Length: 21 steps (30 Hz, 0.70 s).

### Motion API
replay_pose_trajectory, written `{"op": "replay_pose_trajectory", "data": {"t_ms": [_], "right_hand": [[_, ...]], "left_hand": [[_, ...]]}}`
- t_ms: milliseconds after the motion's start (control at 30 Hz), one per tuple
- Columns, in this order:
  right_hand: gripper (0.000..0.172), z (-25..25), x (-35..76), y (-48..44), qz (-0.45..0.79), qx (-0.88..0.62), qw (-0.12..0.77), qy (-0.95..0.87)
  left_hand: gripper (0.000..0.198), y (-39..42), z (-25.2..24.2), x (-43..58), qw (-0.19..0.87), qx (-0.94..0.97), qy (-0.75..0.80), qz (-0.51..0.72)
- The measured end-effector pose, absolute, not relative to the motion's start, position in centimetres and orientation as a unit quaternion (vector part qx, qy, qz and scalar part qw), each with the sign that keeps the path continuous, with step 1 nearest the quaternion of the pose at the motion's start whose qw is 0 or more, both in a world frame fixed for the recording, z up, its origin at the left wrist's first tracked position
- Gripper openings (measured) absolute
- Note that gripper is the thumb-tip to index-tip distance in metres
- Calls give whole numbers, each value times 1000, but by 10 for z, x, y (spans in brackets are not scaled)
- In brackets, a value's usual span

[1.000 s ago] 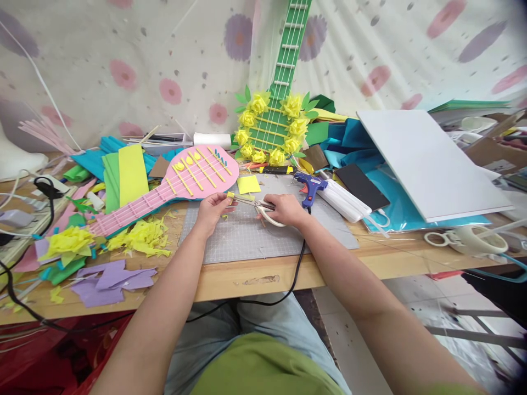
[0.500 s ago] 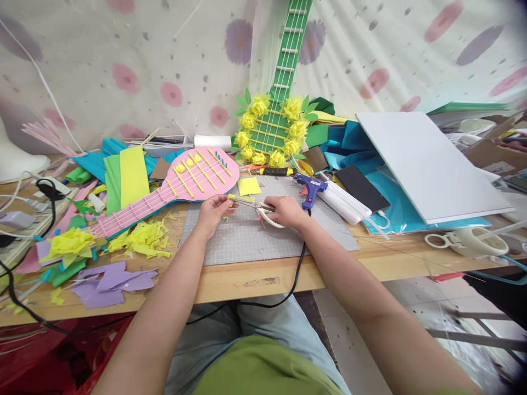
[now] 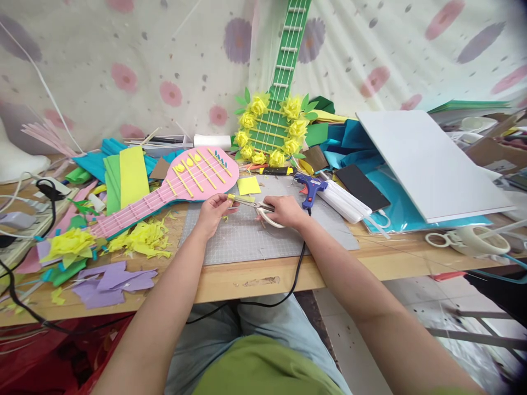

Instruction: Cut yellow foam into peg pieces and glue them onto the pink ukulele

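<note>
My right hand [image 3: 285,211] is closed round the white-handled scissors [image 3: 267,213], whose blades point left toward my other hand. Between the fingertips of my left hand [image 3: 214,212] is a small piece of yellow paper [image 3: 234,197], right at the scissor tips. Both hands are over the grey cutting mat [image 3: 247,241]. A yellow paper square [image 3: 249,185] lies on the mat just beyond the blades. Left of it rests a pink paper guitar [image 3: 201,175] with yellow strips and blue pegs.
A green guitar [image 3: 284,77] with yellow paper flowers leans at the back. The blue glue gun [image 3: 310,189] sits right of the mat, its black cord [image 3: 300,269] hanging over the table edge. Yellow scraps [image 3: 144,238] and purple paper [image 3: 115,282] lie left; a white board [image 3: 428,164] is right.
The yellow piece at the scissor tips shows a little more of its surface now. Both hands stay in nearly the same place.
</note>
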State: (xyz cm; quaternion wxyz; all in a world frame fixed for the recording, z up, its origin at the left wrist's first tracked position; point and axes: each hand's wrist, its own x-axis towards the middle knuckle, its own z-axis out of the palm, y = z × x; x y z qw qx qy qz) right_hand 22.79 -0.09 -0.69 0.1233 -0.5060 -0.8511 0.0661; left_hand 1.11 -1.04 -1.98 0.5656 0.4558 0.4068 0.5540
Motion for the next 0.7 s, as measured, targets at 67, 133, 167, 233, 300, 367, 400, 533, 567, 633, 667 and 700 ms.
{"op": "replay_pose_trajectory", "data": {"t_ms": [67, 133, 167, 233, 300, 367, 400, 533, 567, 633, 667, 700], "right_hand": [[39, -7, 228, -1, 68, -509, 125, -849], [39, -7, 228, -1, 69, -511, 127, -848], [39, -7, 228, -1, 69, -512, 127, -847], [40, -7, 227, -1, 69, -513, 125, -847], [40, -6, 227, -1, 69, -512, 124, -847], [41, -6, 227, -1, 70, -513, 121, -847], [42, -6, 227, -1, 70, -515, 121, -846], [42, -7, 228, -1, 69, -516, 122, -845], [42, -7, 228, -1, 69, -515, 123, -846], [41, -8, 228, 0, 67, -512, 124, -847], [41, -8, 229, 0, 65, -511, 126, -848], [41, -8, 229, 0, 63, -510, 128, -848]], "left_hand": [[25, -11, -20, 11, 569, 453, 402, 556], [25, -11, -19, 12, 571, 450, 402, 556], [25, -11, -19, 12, 572, 449, 403, 556], [26, -11, -18, 12, 572, 447, 406, 555], [26, -12, -17, 12, 573, 445, 408, 554], [26, -12, -17, 12, 574, 445, 407, 553], [26, -12, -17, 12, 575, 445, 405, 553], [25, -11, -18, 12, 578, 445, 402, 553], [25, -11, -18, 12, 578, 444, 403, 553], [24, -11, -18, 12, 579, 443, 402, 554], [24, -11, -18, 12, 579, 441, 401, 556], [24, -11, -18, 12, 581, 440, 399, 557]]}}
